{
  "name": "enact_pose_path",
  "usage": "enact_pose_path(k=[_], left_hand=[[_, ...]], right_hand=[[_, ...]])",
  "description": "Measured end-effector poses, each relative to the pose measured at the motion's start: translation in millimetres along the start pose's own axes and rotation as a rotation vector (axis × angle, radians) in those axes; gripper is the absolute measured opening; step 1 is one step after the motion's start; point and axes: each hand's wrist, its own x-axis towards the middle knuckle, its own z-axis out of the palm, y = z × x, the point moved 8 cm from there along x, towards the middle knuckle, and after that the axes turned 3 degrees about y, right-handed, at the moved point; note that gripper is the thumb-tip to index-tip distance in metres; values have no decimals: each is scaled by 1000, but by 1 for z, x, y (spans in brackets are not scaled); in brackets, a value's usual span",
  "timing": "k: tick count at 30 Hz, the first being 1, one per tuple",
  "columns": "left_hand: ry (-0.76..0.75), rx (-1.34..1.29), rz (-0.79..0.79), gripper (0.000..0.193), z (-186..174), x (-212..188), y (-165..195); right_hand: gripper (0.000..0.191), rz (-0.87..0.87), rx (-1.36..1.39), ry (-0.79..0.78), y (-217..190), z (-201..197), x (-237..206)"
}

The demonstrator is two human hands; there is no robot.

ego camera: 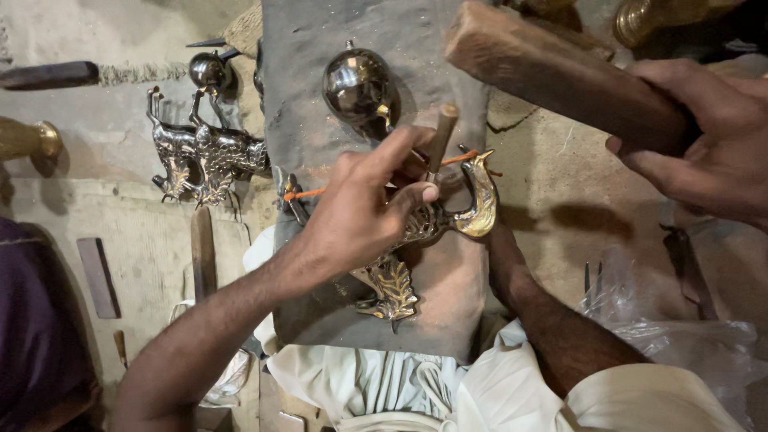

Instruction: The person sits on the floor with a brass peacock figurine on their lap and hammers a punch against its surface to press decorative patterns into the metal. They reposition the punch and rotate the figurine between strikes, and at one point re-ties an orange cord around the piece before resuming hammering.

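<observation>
Brass peacock figurine — on grey stone slab, head right; left hand pinches punch upright on it; right hand clamps wooden mallet — raised upper right.

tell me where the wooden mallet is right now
In the head view, the wooden mallet is at upper right, held in the right hand above the brass bird figure.

a: the bird-shaped brass figure looks polished, glossy gold with engraved, rougher feathers.
b: the thick brown mallet is matt, worn wood. the grey stone slab is rough and dusty; the round silver metal ball shines like a mirror.
</observation>
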Motion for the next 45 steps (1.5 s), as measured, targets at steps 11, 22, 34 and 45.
enact_pose_path(k=[11,22,34,45], left_hand=[[-38,67,-37,42,6,6,9],[-228,170,-20,40,13,11,4],[-804,404,217,33,50,39,15],[-797,452,341,34,56,35,18]], right_hand=[[47,-312,197,312,8,-1,-5],[48,-189,211,309,30,55,-37],[60,-205,464,647,26,107,-85],[35,-259,849,719,57,132,-91]])
